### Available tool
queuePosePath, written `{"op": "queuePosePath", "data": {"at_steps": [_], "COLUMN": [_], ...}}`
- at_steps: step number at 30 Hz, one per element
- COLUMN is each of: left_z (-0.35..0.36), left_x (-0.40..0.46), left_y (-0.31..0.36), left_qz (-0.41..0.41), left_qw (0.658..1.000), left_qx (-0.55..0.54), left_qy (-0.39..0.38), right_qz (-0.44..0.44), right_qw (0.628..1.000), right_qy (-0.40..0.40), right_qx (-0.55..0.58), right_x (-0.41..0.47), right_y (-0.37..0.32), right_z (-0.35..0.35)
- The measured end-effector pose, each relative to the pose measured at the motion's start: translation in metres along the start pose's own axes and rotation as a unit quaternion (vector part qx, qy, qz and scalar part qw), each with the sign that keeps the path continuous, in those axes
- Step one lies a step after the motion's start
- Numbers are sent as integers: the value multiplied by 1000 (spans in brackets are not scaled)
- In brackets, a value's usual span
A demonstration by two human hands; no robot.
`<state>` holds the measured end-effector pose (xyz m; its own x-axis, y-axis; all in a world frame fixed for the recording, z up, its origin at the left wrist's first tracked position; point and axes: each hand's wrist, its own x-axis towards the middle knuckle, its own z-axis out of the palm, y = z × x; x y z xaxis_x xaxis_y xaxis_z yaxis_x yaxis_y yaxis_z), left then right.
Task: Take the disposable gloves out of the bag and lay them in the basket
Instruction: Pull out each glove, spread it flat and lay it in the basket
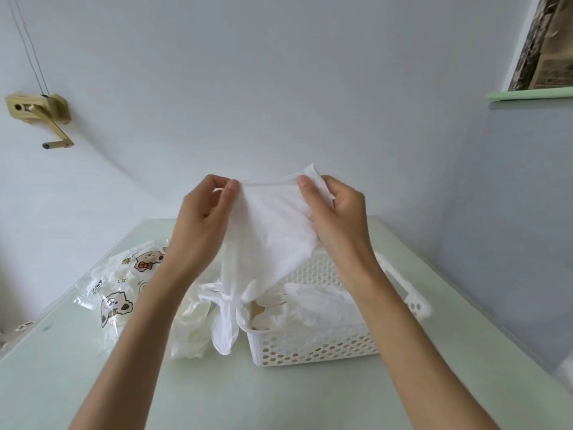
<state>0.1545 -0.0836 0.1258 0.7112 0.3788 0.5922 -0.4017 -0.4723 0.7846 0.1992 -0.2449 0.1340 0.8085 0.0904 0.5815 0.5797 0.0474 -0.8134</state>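
Note:
A thin white disposable glove (273, 231) hangs in the air above the table, cuff up, fingers dangling down past the basket's left front corner. My left hand (204, 218) pinches the cuff's left edge and my right hand (335, 212) pinches its right edge, stretching it between them. Below stands a white perforated basket (313, 346) with several crumpled gloves (313, 305) inside. The clear plastic bag (121, 293) printed with cartoon bears lies on the table to the left, partly behind my left forearm.
More loose white gloves (192, 330) lie on the pale green table (279, 395) between bag and basket. A wall-mounted crank handle (46, 122) sits far left. Walls close the table's back and right side.

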Motion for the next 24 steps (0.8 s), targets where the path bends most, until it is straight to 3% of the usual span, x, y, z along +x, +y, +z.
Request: {"op": "queuePosePath", "data": {"at_steps": [3, 6, 10, 13, 20, 22, 24], "left_z": [27, 62, 92, 105, 119, 118, 108], "left_x": [13, 14, 12, 13, 15, 14, 12], "left_y": [-27, -61, -78, -83, -83, -77, -65], "left_qz": [-12, -7, 41, 76, 157, 195, 192], "left_qw": [980, 912, 852, 826, 803, 804, 827], "left_qx": [167, 341, 423, 440, 451, 456, 457], "left_qy": [-105, -228, -306, -343, -355, -328, -266], "right_qz": [119, 193, 193, 142, 68, 59, 50], "right_qw": [989, 937, 850, 788, 665, 652, 663], "right_qy": [21, -50, -130, -159, -221, -238, -229], "right_qx": [-85, -285, -472, -577, -710, -717, -711], "right_x": [7, 10, 5, 4, -2, -2, -2], "right_y": [46, 86, 99, 100, 110, 111, 106], "right_z": [-18, -52, -81, -85, -78, -78, -82]}}
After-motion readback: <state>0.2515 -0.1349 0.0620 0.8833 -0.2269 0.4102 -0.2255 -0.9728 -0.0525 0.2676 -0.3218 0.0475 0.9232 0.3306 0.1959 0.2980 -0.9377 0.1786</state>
